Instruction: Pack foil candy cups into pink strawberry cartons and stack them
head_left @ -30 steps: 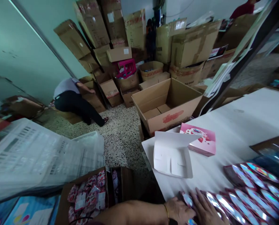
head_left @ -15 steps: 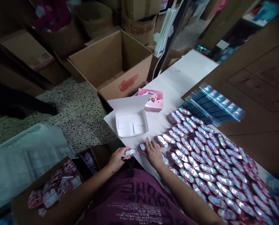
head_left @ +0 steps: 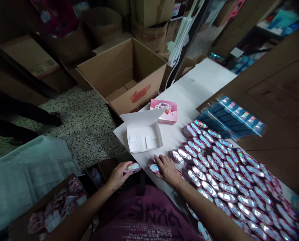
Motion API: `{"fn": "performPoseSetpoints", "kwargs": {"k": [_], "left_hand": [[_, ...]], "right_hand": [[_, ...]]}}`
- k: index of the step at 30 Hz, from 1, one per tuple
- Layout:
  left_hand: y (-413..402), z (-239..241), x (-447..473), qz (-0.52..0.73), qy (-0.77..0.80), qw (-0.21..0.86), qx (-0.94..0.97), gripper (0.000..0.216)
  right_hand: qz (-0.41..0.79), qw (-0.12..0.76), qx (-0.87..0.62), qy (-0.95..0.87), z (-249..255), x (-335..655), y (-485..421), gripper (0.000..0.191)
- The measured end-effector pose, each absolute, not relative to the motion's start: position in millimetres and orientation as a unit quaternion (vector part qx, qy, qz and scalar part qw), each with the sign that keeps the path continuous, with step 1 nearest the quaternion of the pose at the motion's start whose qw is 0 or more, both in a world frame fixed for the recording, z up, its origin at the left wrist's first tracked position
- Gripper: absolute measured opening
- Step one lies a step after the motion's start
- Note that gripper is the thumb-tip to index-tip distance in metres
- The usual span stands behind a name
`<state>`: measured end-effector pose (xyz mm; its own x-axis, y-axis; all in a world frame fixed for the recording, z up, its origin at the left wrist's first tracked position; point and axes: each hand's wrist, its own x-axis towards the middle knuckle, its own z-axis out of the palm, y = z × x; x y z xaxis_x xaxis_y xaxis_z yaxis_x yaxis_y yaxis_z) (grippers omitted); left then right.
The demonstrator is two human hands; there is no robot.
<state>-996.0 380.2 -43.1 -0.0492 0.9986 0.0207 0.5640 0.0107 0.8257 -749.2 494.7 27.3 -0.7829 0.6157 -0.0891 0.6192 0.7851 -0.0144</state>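
Observation:
My left hand (head_left: 118,176) is closed around a small pink pack with a shiny oval top (head_left: 132,167), held just off the table's near edge. By that edge, my right hand (head_left: 168,170) has its fingers curled over similar oval-topped packs (head_left: 154,168); two seem to be under its fingertips, partly hidden. In front of both hands stands an open white carton (head_left: 144,138), its lid raised and its inside showing bare white flaps. Behind it lies a closed pink carton (head_left: 170,112) with strawberry pictures. Rows of the same shiny packs (head_left: 221,175) stand to the right.
A large open cardboard box (head_left: 119,77) stands beyond the white table (head_left: 197,78). Clear-wrapped blue packs (head_left: 230,115) lie at the right. At lower left, a box of pink packets (head_left: 61,204) sits beside a translucent plastic-covered stack (head_left: 36,180). A person's legs (head_left: 21,112) show at left.
My left hand has drawn back to the left with its pack. A second pack now shows at my right fingertips. The whole view has shifted slightly.

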Motion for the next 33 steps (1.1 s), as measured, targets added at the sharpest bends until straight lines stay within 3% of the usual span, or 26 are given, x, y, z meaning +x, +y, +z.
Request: {"fn": "performPoseSetpoints", "kwargs": {"k": [6,13,20,24,30,33], "left_hand": [[379.1,-39.3,-1025.3,0.386,0.675,0.288,0.559,0.036],[362.4,-46.4,-1035.4,0.401,0.7,0.289,0.516,0.037],[350.1,-57.3,-1042.2,0.406,0.719,0.303,0.476,0.037],[357.9,-26.5,-1041.7,0.407,0.706,0.279,0.509,0.036],[419.6,57.9,-1018.5,0.419,0.63,0.213,0.618,0.035],[481.1,63.6,-989.9,0.403,0.585,0.197,0.676,0.035]], "right_hand": [[0.002,-0.011,0.254,0.967,80.8,-803.1,568.1,0.074],[0.043,0.131,0.244,0.96,30.6,-857.3,625.3,0.067],[0.069,0.098,0.217,0.969,53.2,-842.5,655.7,0.073],[0.096,0.098,0.204,0.969,49.1,-846.4,659.6,0.056],[0.114,-0.068,0.367,0.921,52.5,-807.1,617.5,0.051],[0.096,-0.163,0.443,0.876,62.6,-755.4,585.6,0.04]]}}
